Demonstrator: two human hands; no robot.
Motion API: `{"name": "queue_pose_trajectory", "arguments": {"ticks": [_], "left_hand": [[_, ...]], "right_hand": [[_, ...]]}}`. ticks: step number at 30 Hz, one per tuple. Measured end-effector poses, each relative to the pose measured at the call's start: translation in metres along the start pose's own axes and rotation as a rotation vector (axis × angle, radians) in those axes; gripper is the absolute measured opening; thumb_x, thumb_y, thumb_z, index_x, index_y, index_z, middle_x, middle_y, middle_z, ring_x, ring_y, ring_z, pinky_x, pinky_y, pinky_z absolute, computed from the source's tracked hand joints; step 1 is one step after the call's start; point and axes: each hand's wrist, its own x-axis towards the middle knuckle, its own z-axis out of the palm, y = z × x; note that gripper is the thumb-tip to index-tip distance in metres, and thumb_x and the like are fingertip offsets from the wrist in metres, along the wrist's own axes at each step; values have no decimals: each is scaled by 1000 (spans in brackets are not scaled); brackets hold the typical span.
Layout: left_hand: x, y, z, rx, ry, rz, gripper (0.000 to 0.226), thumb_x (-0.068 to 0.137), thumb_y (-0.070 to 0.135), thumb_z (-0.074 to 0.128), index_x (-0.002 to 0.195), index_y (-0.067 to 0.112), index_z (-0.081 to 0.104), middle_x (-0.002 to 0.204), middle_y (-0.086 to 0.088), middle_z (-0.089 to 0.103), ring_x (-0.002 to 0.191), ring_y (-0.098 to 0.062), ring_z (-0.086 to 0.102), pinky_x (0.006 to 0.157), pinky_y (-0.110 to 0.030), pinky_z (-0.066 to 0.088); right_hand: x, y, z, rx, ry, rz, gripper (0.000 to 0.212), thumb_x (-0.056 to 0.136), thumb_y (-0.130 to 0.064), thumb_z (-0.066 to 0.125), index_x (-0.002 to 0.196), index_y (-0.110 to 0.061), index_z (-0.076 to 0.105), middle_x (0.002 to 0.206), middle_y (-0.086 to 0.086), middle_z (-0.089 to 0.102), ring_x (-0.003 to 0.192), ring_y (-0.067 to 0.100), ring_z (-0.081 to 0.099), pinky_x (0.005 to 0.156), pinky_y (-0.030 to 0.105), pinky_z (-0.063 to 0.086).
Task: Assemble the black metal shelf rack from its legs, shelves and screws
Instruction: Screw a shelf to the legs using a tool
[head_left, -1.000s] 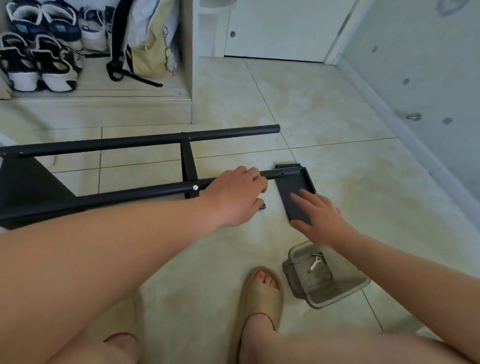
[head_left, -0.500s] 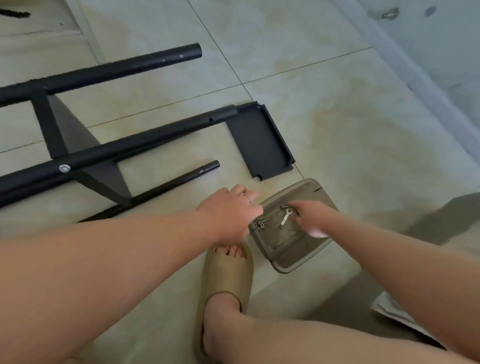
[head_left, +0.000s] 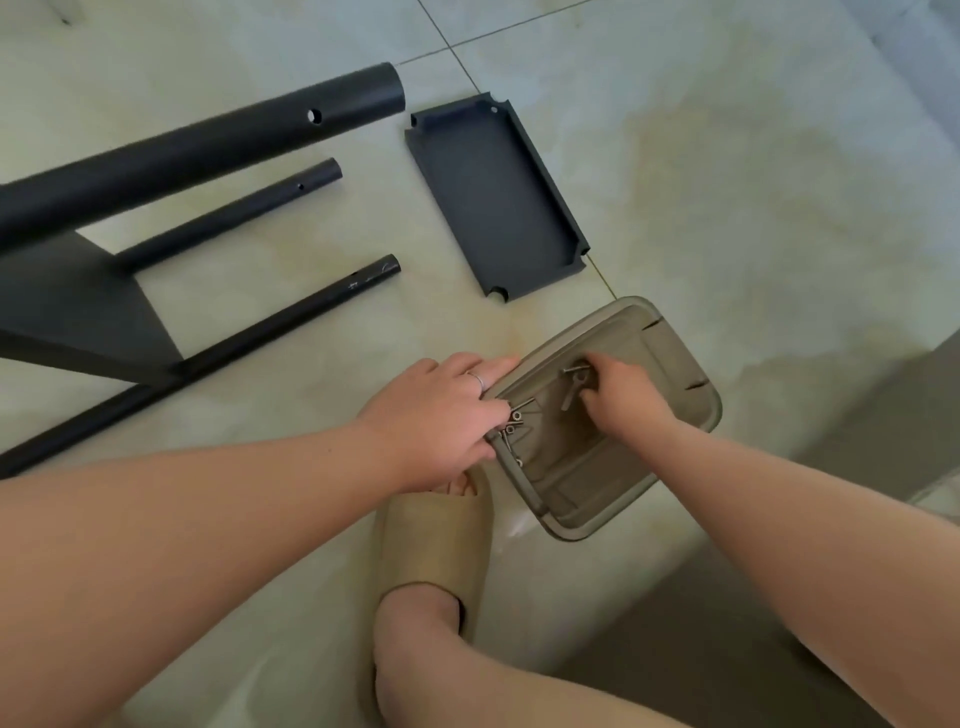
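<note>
The partly built black rack lies on its side on the floor at the left, with a thick leg, two thinner legs and a fitted shelf. A loose black shelf tray lies apart to the right of the leg ends. Below it stands a translucent plastic container with several screws and a small metal key. My left hand grips the container's left rim. My right hand is inside it, fingers curled on the key.
My foot in a tan slipper is just below the container, touching its corner. A dark shadowed strip runs along the lower right. Pale floor tiles lie around the parts.
The view has dropped closer to the container. My left hand has taken hold of its rim, and my right hand has reached deeper in and closed on the metal key.
</note>
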Motion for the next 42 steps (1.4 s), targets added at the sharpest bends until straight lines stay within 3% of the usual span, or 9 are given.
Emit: {"name": "queue_pose_trajectory", "arguments": {"ticks": [5,12,17,21,26,33,39,42], "left_hand": [[-4,-1,1,-4,9,2,22,95,47,53,105,28,60,167,-1,12,144,-26,23,102,-42,36],[-7,-4,-3,25,21,12,25,94,49,53,110,32,62,166,2,17,142,-24,25,98,-39,37],[-8,-6,-3,49,7,3,25,94,49,53,109,31,61,166,4,14,143,-24,23,99,-39,37],[-8,-6,-4,32,6,-2,24,94,48,54,110,32,61,167,4,14,142,-24,23,98,-38,35],[-8,-6,-3,28,2,-6,25,94,49,54,109,31,62,166,4,14,142,-24,23,98,-39,35],[-8,-6,-3,37,8,-10,25,93,50,54,108,31,62,166,5,14,142,-25,24,99,-39,38],[-9,-5,-4,15,1,-27,21,93,48,56,108,33,62,166,6,15,140,-26,28,97,-41,40],[-13,-4,-6,15,-24,-58,26,94,45,56,118,34,58,167,5,9,137,-26,33,95,-41,42]], "right_hand": [[8,-2,5,9,53,5,24,101,-16,46,122,-18,59,107,9,64,88,27,61,75,43,58],[1,-11,10,-63,26,-48,8,97,-16,53,104,-17,55,100,6,59,83,27,58,65,37,52],[-15,-34,26,-64,-47,-248,14,91,-19,59,104,-13,58,105,7,61,99,30,60,82,43,54],[-21,-46,35,2,-73,-336,15,91,-21,64,102,-11,59,102,9,65,99,30,60,81,40,51],[-22,-56,43,3,-46,-228,21,96,-31,64,99,-10,61,99,13,65,92,32,63,78,43,54],[-17,-60,41,41,-64,-155,11,92,-14,58,99,-9,63,96,12,64,92,34,64,71,36,50],[-22,-55,36,-21,-70,-165,8,89,-14,58,89,-13,50,91,11,58,86,35,61,67,36,49],[-30,-50,29,70,-39,-138,8,87,-12,57,91,-10,51,89,13,61,82,34,61,66,38,50]]}}
